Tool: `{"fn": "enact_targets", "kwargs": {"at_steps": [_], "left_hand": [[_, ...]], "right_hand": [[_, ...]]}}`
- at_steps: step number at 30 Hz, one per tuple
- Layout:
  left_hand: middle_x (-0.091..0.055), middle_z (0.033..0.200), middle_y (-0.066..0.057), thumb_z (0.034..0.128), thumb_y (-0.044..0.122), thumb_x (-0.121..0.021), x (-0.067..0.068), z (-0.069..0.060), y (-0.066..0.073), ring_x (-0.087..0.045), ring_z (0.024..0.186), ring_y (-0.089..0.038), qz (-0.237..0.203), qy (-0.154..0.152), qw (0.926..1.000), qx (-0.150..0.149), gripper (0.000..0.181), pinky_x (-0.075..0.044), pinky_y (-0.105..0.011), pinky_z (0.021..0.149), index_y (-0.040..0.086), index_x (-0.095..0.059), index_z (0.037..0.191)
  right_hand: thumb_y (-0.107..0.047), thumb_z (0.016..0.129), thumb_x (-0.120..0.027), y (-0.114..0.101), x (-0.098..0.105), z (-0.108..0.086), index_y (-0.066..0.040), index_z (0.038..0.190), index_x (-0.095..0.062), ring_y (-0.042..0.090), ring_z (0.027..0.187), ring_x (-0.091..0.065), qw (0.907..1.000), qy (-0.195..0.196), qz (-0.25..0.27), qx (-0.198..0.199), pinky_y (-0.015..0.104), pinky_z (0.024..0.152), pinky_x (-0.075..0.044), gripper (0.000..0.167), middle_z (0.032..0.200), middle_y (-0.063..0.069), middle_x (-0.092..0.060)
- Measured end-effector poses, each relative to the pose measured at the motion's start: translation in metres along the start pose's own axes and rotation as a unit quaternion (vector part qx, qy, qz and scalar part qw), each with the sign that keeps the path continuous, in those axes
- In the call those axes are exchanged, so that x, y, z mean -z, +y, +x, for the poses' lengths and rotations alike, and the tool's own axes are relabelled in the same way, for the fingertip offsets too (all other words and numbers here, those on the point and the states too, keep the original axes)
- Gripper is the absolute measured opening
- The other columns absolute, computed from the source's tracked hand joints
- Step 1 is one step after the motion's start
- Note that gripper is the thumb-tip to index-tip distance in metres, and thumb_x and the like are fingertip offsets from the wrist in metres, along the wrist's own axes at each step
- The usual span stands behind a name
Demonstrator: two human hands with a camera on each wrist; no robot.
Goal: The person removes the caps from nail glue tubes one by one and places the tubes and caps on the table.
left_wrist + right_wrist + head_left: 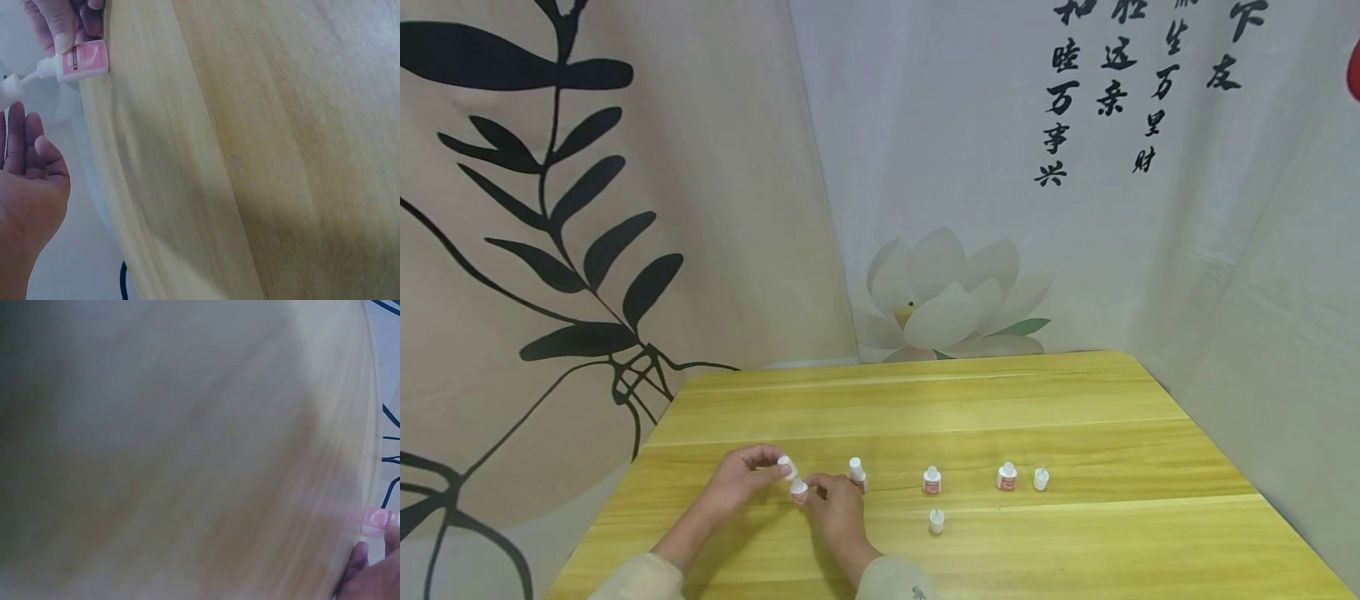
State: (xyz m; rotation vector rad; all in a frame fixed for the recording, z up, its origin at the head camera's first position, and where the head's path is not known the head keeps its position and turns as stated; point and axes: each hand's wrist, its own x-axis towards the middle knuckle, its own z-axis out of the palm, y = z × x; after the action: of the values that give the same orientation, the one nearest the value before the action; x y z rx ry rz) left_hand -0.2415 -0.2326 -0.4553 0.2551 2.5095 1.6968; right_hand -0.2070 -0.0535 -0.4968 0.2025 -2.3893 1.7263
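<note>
The left hand point(745, 477) pinches the tilted cap point(787, 467) at the top of the nozzle point(30, 76), above the bottle point(799, 491) the right hand point(841, 513) grips

We observe a wood-grained table point(1045, 408) bearing one capped bottle point(856, 467), two uncapped bottles point(932, 481) and two white caps point(936, 522) near them.

Smooth plastic bottle point(85, 61), wood-grained table point(1075, 550)

The left hand point(747, 478) and right hand point(839, 512) pinch close together, forearms point(688, 528) angled inward.
</note>
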Motion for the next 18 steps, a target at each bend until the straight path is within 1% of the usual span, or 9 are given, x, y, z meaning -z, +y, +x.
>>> {"fn": "enact_targets", "kwargs": {"at_steps": [6,13,18], "left_hand": [[-0.068,0.099,-0.012,0.0883,0.02,-0.075,0.0014,-0.0015,0.0018,-0.06,0.094,-0.024,-0.008,0.004,1.0,0.001,0.026,-0.048,-0.044,0.086,0.001,-0.068,0.104],[-0.067,0.099,-0.012,0.0886,0.02,-0.075,0.0032,-0.0013,-0.0004,-0.06,0.094,-0.024,-0.019,0.003,0.9998,0.0,0.027,-0.048,-0.044,0.087,0.0,-0.067,0.105],[-0.067,0.101,-0.012,0.0897,0.021,-0.074,0.0044,-0.0024,-0.0007,-0.06,0.096,-0.025,-0.02,0.0,0.9998,0.002,0.027,-0.048,-0.045,0.089,0.0,-0.067,0.106]], "right_hand": [[-0.018,0.081,-0.079,0.0004,-0.0001,0.0003,-0.011,0.089,-0.078,0.002,0.062,-0.042,1.0,0.002,0.002,-0.001,0.024,0.065,-0.036,0.011,0.06,-0.004,-0.058],[-0.019,0.082,-0.078,0.0033,-0.002,0.0015,-0.013,0.088,-0.078,0.002,0.06,-0.041,1.0,0.001,-0.001,-0.004,0.023,0.062,-0.036,0.01,0.057,-0.009,-0.053],[-0.018,0.081,-0.079,0.0051,-0.0033,0.0018,-0.013,0.087,-0.078,0.002,0.062,-0.042,1.0,0.007,-0.002,-0.001,0.024,0.064,-0.037,0.008,0.06,-0.008,-0.057]]}}
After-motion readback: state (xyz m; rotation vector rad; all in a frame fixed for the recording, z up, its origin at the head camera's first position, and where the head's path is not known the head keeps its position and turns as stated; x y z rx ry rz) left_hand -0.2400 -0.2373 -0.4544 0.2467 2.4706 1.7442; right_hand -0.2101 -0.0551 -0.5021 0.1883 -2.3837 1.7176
